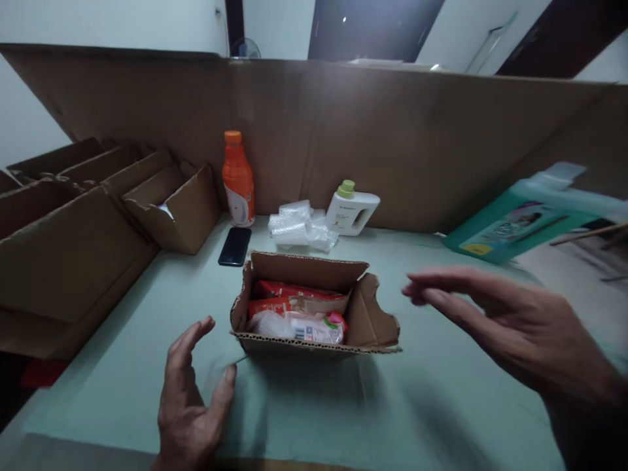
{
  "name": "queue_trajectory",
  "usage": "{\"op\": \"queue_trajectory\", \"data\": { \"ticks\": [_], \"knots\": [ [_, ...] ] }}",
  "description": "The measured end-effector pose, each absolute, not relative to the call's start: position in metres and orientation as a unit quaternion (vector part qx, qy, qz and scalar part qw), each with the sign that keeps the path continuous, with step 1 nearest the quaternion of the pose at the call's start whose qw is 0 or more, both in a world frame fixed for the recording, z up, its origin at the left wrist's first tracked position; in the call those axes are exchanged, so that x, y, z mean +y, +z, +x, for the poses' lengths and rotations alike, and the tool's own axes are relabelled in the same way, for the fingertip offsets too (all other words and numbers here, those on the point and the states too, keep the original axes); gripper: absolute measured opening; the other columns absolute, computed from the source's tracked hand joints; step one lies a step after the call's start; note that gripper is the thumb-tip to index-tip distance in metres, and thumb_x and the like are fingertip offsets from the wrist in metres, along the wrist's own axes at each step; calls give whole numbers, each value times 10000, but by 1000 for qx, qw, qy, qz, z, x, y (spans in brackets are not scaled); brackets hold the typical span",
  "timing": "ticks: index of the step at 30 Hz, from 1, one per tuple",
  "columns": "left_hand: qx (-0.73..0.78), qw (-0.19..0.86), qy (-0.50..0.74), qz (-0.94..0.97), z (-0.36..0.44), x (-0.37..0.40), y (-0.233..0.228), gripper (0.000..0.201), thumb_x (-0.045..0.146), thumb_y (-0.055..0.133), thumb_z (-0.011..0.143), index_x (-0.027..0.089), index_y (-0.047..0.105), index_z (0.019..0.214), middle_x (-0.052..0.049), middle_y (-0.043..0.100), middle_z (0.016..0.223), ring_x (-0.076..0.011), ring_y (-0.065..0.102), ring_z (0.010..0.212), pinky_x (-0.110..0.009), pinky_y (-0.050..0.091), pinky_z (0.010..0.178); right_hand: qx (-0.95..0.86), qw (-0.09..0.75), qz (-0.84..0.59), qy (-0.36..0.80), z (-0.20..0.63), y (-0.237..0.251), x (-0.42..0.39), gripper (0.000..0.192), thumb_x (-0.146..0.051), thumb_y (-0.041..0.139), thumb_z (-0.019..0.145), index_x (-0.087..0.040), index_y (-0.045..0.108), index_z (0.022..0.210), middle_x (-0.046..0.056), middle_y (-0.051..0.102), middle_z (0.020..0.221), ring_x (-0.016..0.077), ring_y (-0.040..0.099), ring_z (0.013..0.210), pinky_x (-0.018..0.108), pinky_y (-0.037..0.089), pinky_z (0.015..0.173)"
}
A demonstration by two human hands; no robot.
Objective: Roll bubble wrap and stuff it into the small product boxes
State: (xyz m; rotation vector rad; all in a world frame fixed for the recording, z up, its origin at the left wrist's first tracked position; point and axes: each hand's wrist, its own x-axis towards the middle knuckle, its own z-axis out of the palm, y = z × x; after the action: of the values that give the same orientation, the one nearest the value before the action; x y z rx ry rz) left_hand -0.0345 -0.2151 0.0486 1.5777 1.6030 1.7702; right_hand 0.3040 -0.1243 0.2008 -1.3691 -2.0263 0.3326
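An open cardboard box (375, 320) stands in the middle of the table. Inside it lie red packets (279, 304), a white-and-pink pack (318, 329) with a barcode, and a piece of clear bubble wrap (271, 324). Just left of the box's near corner is my left hand (191, 392), its thumb and fingers apart and nothing between them. To the right, my right hand (515, 327) hovers above the table, apart from the box. Its fingers are stretched out, slightly blurred, with nothing visible in them.
Several cardboard bins (73, 242) line the left side. Behind the box are a black phone (235, 246), an orange bottle (239, 176), folded bubble wrap (299, 226) and a white bottle (350, 210). A large green liquid jug (520, 219) stands right. A cardboard wall (392, 131) closes the back.
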Motion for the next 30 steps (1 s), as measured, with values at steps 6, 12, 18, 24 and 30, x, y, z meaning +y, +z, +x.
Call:
{"op": "queue_trajectory", "data": {
  "ticks": [6,12,18,24,30],
  "knots": [
    [643,358,487,471,-44,-205,-9,776,520,713,804,271,413,1475,-130,460,1524,-341,547,1303,-497,470,1075,-627,332,-603,365,323,64,-179,522,-445,718,752,-187,670,1203,135,757,1116,299,724,1005,427,612,821],
    [568,421,500,501,-5,-175,1,702,535,670,809,184,482,1387,-130,655,1281,-293,634,1185,-399,518,1002,-649,364,-593,308,270,32,-169,478,-410,641,775,-146,647,1174,156,714,1168,316,675,1040,463,557,916],
    [635,352,479,493,-27,-229,0,522,601,699,742,176,680,1044,-117,740,980,-302,696,982,-409,558,908,-671,386,-578,259,257,26,-201,377,-408,564,875,-212,652,1185,108,742,1027,311,678,1023,433,579,865],
    [643,334,532,439,-45,-227,12,629,551,705,780,167,582,1263,-123,698,1174,-289,639,1169,-396,507,1019,-709,397,-516,271,223,32,-180,442,-407,574,887,-182,626,1264,134,722,1151,318,678,1045,452,573,887],
    [593,370,484,526,13,-204,4,559,442,651,840,191,565,1332,-110,712,1148,-280,675,1046,-406,557,932,-674,341,-614,229,296,22,-183,400,-474,603,840,-179,704,1090,131,759,994,344,710,931,476,584,812]
  ]
}}
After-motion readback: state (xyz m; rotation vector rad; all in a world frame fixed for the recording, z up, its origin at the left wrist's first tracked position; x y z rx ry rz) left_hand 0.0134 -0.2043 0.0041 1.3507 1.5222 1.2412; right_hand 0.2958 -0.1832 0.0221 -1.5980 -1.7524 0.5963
